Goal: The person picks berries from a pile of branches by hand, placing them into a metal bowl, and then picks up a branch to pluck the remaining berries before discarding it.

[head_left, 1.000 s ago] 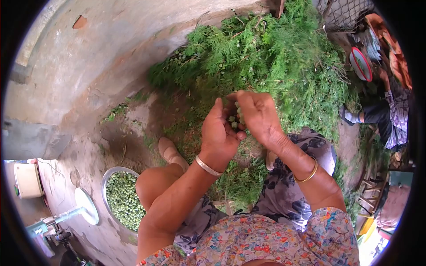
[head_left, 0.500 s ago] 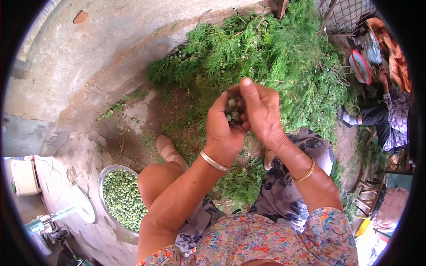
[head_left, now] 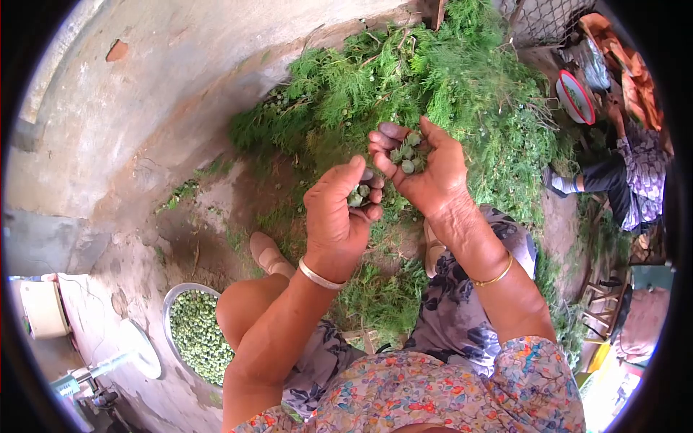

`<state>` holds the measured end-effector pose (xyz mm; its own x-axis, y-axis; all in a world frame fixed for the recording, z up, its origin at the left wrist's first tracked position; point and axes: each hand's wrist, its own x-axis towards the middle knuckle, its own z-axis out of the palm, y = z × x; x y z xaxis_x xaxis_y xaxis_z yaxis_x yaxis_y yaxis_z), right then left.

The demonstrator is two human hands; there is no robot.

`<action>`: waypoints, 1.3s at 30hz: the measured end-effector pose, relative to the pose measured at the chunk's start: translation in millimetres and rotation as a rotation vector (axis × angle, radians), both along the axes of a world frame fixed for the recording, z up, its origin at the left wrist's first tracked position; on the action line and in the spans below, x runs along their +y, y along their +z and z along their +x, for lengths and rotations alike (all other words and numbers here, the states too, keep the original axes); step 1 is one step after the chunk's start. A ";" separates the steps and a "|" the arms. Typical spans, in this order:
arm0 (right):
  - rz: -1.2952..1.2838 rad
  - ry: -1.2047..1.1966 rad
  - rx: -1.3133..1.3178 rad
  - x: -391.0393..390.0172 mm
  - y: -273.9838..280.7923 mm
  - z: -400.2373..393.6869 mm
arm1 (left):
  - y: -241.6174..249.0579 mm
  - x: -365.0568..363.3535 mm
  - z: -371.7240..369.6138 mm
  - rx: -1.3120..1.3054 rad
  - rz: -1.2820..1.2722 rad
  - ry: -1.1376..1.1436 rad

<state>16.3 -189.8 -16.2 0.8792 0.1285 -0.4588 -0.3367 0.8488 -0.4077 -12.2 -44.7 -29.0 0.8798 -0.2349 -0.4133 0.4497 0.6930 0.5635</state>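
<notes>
My left hand (head_left: 336,205), with a silver bangle at the wrist, is curled around a few small green conifer cones (head_left: 358,194). Slightly higher and to the right, my right hand (head_left: 438,170) cups several more green cones (head_left: 409,154) in its palm, its fingers bent around them. A narrow gap separates the hands. Beyond them lies a heap of leafy conifer branches (head_left: 447,79), some bearing the same cones. At lower left, a round metal basin (head_left: 170,307) holds a mass of green cones, partly hidden by my knee.
A standing fan (head_left: 137,351) is left of the basin. A plastered wall (head_left: 166,86) runs along the upper left. At right, another person (head_left: 635,173) sits by a red-rimmed white basin (head_left: 575,97). Loose sprigs (head_left: 382,303) litter the ground between my feet.
My hands were together around the cones; now they are apart, each with cones. The left has moved left, the right slightly up and has turned its palm into view.
</notes>
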 end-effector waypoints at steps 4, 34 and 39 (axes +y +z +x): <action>0.008 -0.008 0.019 7.8 -1.0 -3.7 | 8.3 -4.0 -5.3 -0.170 0.247 -0.002; -0.459 0.295 -0.068 9.2 -5.0 -16.9 | 1.6 20.0 16.4 -0.003 0.175 -0.106; -0.333 0.388 -0.159 7.1 -6.4 -17.1 | -13.4 28.4 23.3 0.118 -0.063 -0.166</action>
